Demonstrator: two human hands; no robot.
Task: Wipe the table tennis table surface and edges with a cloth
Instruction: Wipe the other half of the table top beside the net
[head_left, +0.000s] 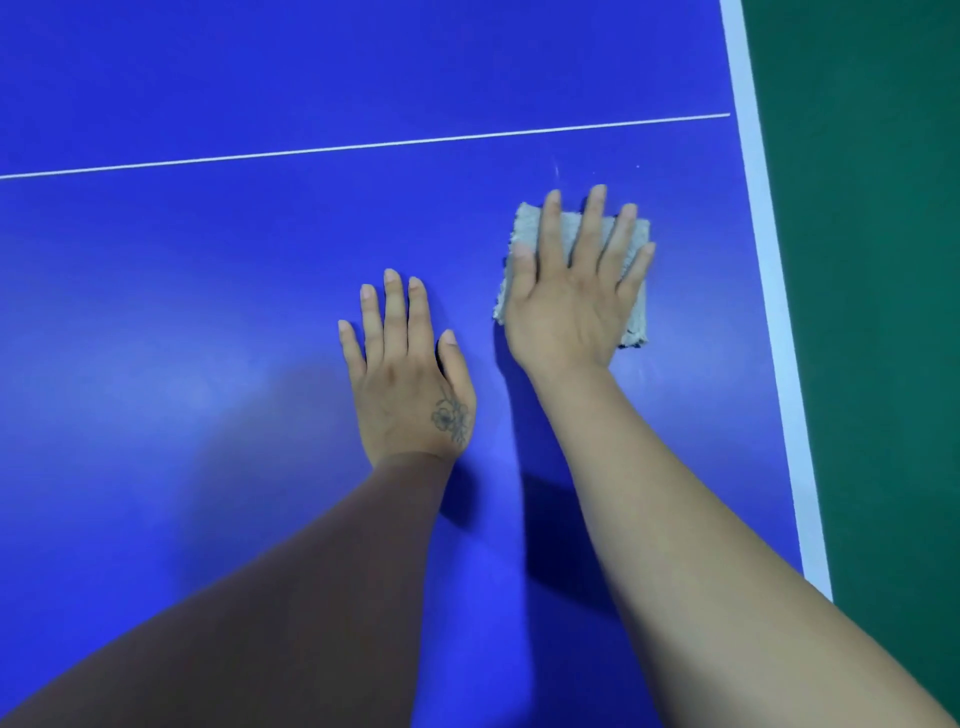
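Right hand (574, 291) pressed flat, fingers spread, on cloth (631, 317) at centre right; left hand (410, 374) flat on table (208, 249) beside it.

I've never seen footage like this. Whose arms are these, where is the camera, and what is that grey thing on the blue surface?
No machine here: these are a person's two bare arms, filmed by a wide-angle camera worn on their head, looking forward and down. The blue surface is a table tennis table, with a thin white line across it and a white edge band on the right; beyond that is green floor. The grey thing is a cloth for wiping. The right hand presses flat on it with straight, spread fingers. The left hand rests flat on the bare table beside it, holding nothing.
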